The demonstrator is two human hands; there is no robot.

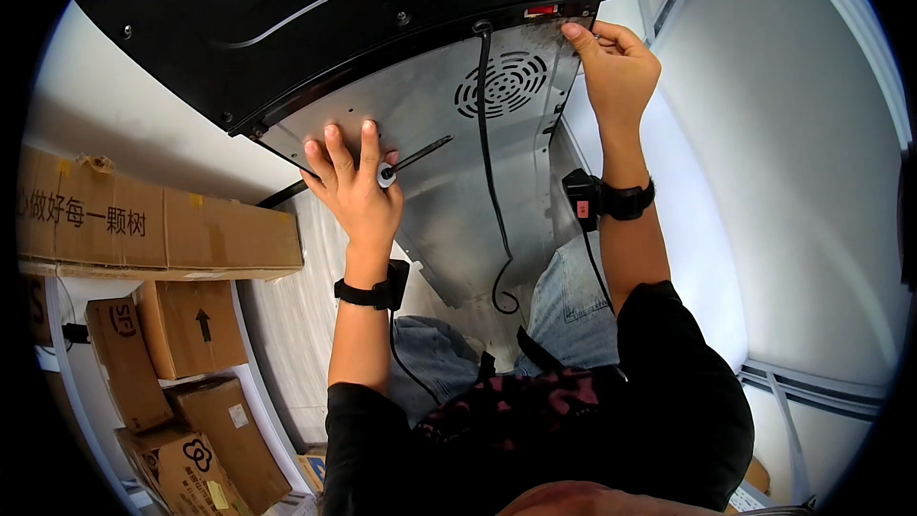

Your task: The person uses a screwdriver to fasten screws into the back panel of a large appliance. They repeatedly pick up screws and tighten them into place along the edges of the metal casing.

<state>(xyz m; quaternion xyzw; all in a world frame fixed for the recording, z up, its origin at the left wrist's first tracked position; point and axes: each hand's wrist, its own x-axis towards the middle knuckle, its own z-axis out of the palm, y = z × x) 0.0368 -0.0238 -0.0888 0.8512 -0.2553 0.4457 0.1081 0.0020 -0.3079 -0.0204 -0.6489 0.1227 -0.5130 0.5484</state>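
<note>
A grey metal panel (435, 215) with a round slotted vent extends from the black appliance casing (401, 14). The stretched fingers of my left hand (355, 186) lie against the panel's left part. Between that hand's thumb and palm sits a screwdriver (418, 156), its dark shaft pointing up to the right and its handle mostly hidden. My right hand (619, 67) is closed at the panel's upper right corner, thumb on the face and fingers curled by the edge. A black power cord (487, 143) hangs from the casing across the panel. Near the right thumb is a red switch (542, 10).
Cardboard boxes (196, 325) fill a white shelf on the left, with a long carton (153, 225) on top. White walls (802, 182) stand close on the right. Below the panel are my jeans-clad legs (573, 287) and a wood-look floor (277, 344).
</note>
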